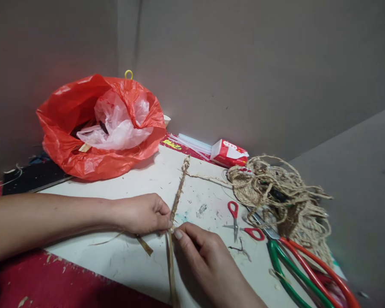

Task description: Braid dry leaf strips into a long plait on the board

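Note:
A narrow braided strip (179, 194) of brown plant fibre lies on the white board (115, 261), its knotted end pointing away. Flat unbraided strands (171, 273) run from it toward the bottom edge. From the left, my left hand (144, 214) pinches the strip where the braid ends. My right hand (208, 261) has thumb and forefinger together at the same spot, just right of the strands. A short flat fibre piece (145, 246) sticks out below my left hand. Small red-handled scissors (235, 220) lie spread to the right.
A red plastic bag (93, 164) holding clear plastic stands at the back left. Coiled twine (259, 184) heaps at the right, with large red-and-green-handled shears (277, 256) in front. A red tissue pack (229, 154) sits by the grey wall (244, 77).

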Available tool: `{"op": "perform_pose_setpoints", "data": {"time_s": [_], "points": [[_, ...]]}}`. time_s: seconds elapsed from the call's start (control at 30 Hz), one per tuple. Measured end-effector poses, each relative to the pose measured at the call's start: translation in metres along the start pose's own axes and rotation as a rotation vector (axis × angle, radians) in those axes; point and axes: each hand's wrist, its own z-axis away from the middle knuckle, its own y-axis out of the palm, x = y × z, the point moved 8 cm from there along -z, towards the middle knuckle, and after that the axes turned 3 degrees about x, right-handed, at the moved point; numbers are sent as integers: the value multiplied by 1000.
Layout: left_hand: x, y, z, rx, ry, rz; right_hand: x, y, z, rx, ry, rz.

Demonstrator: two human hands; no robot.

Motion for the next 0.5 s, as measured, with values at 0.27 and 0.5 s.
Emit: {"op": "perform_pose_setpoints", "data": {"time_s": [0.27,0.5], "points": [[6,16,2,34,-7,245,6,23,10,90,47,-89],[14,20,4,-74,-81,442,-9,39,11,-9,-1,260]]}}
